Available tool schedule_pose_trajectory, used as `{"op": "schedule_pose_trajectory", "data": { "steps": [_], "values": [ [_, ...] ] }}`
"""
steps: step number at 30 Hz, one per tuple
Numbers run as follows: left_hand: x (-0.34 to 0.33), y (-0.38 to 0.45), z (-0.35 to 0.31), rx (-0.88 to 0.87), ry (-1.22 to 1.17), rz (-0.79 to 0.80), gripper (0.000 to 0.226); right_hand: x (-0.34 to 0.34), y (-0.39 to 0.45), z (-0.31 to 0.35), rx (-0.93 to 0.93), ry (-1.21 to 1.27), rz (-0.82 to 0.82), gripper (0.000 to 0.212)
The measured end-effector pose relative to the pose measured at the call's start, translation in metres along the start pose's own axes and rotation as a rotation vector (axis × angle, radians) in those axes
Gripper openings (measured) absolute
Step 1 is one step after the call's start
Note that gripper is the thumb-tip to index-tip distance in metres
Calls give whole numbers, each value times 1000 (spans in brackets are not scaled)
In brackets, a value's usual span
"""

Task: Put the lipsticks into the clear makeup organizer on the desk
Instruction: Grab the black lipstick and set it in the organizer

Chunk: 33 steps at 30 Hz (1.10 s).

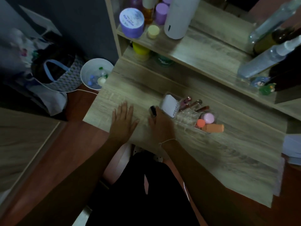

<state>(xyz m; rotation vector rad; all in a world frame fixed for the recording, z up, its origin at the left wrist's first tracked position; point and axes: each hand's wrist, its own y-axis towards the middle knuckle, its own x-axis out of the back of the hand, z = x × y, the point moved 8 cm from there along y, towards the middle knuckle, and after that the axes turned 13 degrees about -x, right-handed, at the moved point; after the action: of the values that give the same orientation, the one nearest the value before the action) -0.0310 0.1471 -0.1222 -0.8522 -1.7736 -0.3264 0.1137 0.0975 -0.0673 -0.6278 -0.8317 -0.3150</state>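
The clear makeup organizer stands on the wooden desk, right of centre. Three lipsticks lean upright in its far slots, and a white box stands in its left end. My right hand rests on the desk just left of the organizer, fingers closed around a dark lipstick tube that points away from me. My left hand lies flat on the desk with fingers spread, holding nothing.
A pink jar, an orange cap and an orange tube sit in the organizer's near end. Shelves behind hold jars and bottles. A white bin and a bag stand left of the desk.
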Motion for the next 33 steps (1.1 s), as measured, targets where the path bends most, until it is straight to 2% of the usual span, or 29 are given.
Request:
{"op": "schedule_pose_trajectory", "data": {
  "steps": [5, 8, 11, 15, 20, 24, 26, 33],
  "values": [
    [-1, -5, 7, -17, -15, 19, 73, -11, 10, 7, -6, -200, -39, 28],
    [2, -5, 9, -21, -15, 16, 77, -16, 13, 9, -37, -253, -14, 25],
    [3, -6, 9, -28, -4, 2, 72, -18, 9, 9, -19, -280, -14, 21],
    [2, -6, 7, -22, 27, 5, 72, -11, -4, -1, -17, -127, -31, 22],
    [-1, -1, -11, -78, 4, 20, 77, 21, -23, -35, -140, 118, -147, 19],
    [-8, 9, -47, -277, -12, 22, 75, 69, -41, -60, -168, 243, -447, 18],
    [-11, 15, -64, -339, 1, 14, 75, 89, -44, -73, -198, 308, -529, 17],
    [-20, 26, -84, -360, -39, 32, 72, 112, -30, -98, -296, 311, -562, 19]
  ]
}}
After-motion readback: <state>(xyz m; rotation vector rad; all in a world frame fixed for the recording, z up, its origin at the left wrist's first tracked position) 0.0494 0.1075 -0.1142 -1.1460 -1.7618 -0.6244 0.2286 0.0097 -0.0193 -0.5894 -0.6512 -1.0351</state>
